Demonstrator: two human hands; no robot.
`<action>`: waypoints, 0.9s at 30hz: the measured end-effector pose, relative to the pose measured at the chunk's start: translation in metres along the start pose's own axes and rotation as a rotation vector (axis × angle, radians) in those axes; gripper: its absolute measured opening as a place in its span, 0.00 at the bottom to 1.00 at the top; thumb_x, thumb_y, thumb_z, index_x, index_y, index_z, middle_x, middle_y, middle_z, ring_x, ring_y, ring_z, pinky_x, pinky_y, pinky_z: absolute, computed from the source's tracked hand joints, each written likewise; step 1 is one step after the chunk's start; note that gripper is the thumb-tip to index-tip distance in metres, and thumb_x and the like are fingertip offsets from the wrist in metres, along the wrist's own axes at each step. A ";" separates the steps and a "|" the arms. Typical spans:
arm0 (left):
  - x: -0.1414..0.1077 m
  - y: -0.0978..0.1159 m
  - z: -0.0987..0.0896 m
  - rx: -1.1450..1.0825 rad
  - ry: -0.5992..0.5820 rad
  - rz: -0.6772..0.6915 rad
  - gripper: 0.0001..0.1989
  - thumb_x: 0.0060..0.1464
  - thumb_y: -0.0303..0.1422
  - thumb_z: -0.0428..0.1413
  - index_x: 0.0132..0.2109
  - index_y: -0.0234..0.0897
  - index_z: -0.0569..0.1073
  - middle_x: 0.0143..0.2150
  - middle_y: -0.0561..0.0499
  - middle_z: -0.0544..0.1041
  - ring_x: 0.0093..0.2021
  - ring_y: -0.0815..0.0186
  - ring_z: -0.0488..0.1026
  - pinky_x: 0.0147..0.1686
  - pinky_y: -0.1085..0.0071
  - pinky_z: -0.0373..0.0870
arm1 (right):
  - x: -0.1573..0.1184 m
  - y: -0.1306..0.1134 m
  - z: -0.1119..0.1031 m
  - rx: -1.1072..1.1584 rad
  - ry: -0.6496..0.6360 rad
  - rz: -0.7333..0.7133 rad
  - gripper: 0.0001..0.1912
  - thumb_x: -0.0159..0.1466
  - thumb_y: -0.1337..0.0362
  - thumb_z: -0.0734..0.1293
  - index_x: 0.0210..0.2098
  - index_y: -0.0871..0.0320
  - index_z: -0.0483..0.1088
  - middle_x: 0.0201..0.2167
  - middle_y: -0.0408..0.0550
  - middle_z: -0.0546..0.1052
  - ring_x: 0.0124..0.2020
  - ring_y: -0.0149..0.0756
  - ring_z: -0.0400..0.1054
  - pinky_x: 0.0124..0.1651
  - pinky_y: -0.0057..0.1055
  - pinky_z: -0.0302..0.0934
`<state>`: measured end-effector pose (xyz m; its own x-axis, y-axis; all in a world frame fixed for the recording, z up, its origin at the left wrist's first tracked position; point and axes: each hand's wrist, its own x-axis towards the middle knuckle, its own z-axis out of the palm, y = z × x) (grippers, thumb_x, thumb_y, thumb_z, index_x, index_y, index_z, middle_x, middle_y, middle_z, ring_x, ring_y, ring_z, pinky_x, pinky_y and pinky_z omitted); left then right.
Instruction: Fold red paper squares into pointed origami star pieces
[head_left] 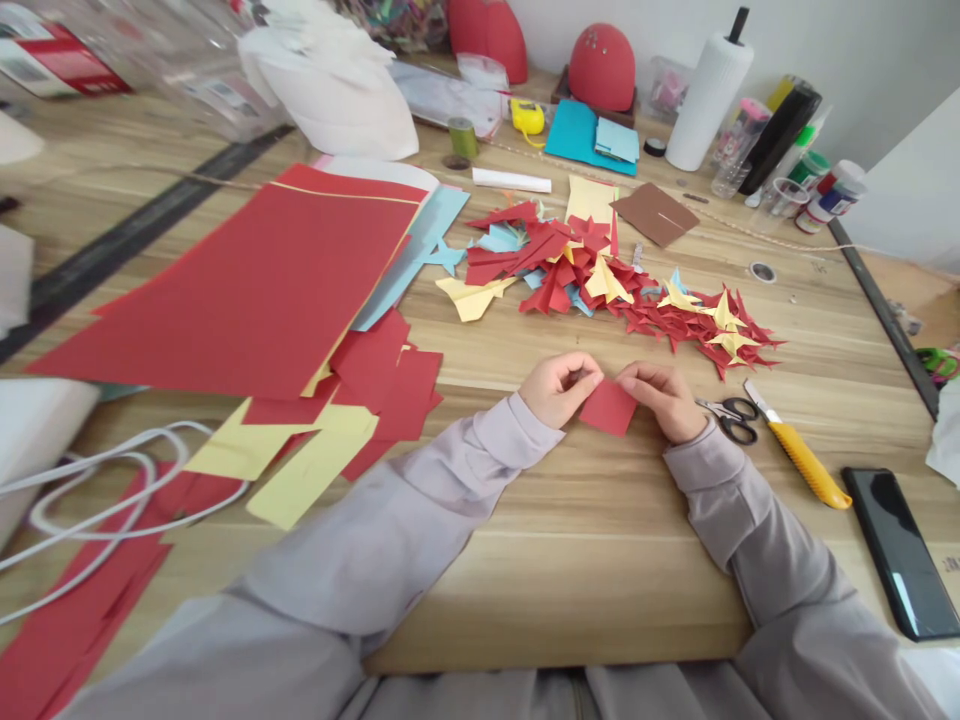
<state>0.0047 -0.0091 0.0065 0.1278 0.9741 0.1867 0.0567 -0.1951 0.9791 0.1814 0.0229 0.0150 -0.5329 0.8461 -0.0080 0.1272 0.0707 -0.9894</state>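
Note:
A small red paper square [609,408] is held up above the wooden table between both hands. My left hand [556,388] pinches its upper left corner with thumb and finger. At its upper right corner my right hand [666,398] grips it the same way. Just beyond the hands lies a long heap of folded red paper pieces [551,290], with a few yellow and blue ones among them. A yellow folded piece [472,296] rests apart at the heap's left. Close to my right hand are small black-handled scissors [739,418] and a yellow utility knife [810,465].
Large red paper sheets [255,300] cover the left side, with loose yellow paper strips [313,465] and a white cable [142,455] in front. A black phone [904,550] lies at right. Along the back stand a white bottle [709,100], a yellow tape measure [527,117] and several jars.

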 end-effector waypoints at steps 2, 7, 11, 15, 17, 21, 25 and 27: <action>-0.001 0.000 0.001 0.023 -0.027 -0.012 0.11 0.51 0.37 0.52 0.27 0.34 0.68 0.22 0.54 0.66 0.24 0.71 0.62 0.26 0.74 0.61 | 0.000 -0.003 0.002 -0.042 -0.039 -0.007 0.13 0.57 0.54 0.66 0.26 0.59 0.70 0.22 0.42 0.70 0.25 0.29 0.61 0.30 0.28 0.57; -0.002 -0.001 0.002 0.114 -0.072 -0.013 0.11 0.51 0.37 0.52 0.28 0.33 0.69 0.22 0.54 0.67 0.24 0.71 0.63 0.26 0.74 0.62 | 0.000 -0.001 0.004 -0.069 -0.040 -0.041 0.13 0.56 0.55 0.67 0.26 0.60 0.70 0.23 0.42 0.71 0.25 0.29 0.62 0.31 0.28 0.57; -0.003 0.000 0.003 0.129 -0.029 0.010 0.11 0.52 0.36 0.51 0.28 0.33 0.69 0.23 0.53 0.68 0.24 0.70 0.64 0.26 0.74 0.63 | 0.001 -0.001 0.003 -0.015 -0.032 -0.006 0.13 0.55 0.55 0.69 0.25 0.60 0.70 0.22 0.42 0.71 0.24 0.28 0.62 0.29 0.27 0.57; -0.003 0.000 0.004 0.094 0.004 0.015 0.10 0.52 0.36 0.52 0.28 0.33 0.69 0.24 0.53 0.69 0.25 0.70 0.64 0.27 0.74 0.63 | 0.001 -0.005 0.003 0.045 0.015 0.029 0.14 0.52 0.55 0.71 0.22 0.59 0.69 0.21 0.41 0.71 0.23 0.28 0.61 0.28 0.27 0.57; -0.002 0.000 0.003 0.081 0.011 0.016 0.10 0.52 0.36 0.52 0.28 0.34 0.69 0.24 0.53 0.69 0.25 0.71 0.64 0.27 0.74 0.63 | 0.001 -0.005 0.003 0.058 0.028 0.043 0.15 0.51 0.54 0.71 0.22 0.59 0.68 0.20 0.41 0.70 0.23 0.28 0.61 0.28 0.27 0.57; -0.001 -0.001 0.003 0.020 0.041 0.007 0.11 0.50 0.38 0.53 0.28 0.34 0.69 0.24 0.53 0.69 0.26 0.71 0.65 0.27 0.74 0.64 | 0.001 -0.001 0.001 0.091 0.068 0.040 0.14 0.51 0.55 0.71 0.21 0.59 0.69 0.20 0.41 0.70 0.23 0.28 0.60 0.28 0.27 0.57; 0.002 -0.001 0.002 -0.058 0.072 -0.028 0.13 0.48 0.40 0.55 0.27 0.34 0.68 0.23 0.54 0.69 0.25 0.71 0.64 0.25 0.75 0.63 | 0.002 0.003 -0.001 0.147 0.121 0.028 0.12 0.51 0.57 0.71 0.21 0.58 0.69 0.20 0.41 0.70 0.24 0.29 0.61 0.30 0.29 0.58; 0.003 -0.002 0.000 -0.106 0.106 -0.066 0.14 0.46 0.41 0.57 0.27 0.34 0.68 0.22 0.54 0.68 0.23 0.72 0.63 0.24 0.75 0.63 | 0.003 0.003 -0.002 0.211 0.161 0.022 0.12 0.51 0.58 0.71 0.19 0.57 0.68 0.19 0.41 0.70 0.23 0.29 0.61 0.31 0.29 0.58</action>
<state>0.0051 -0.0057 0.0053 0.0215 0.9921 0.1235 -0.0441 -0.1225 0.9915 0.1823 0.0267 0.0120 -0.3899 0.9206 -0.0233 -0.0493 -0.0461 -0.9977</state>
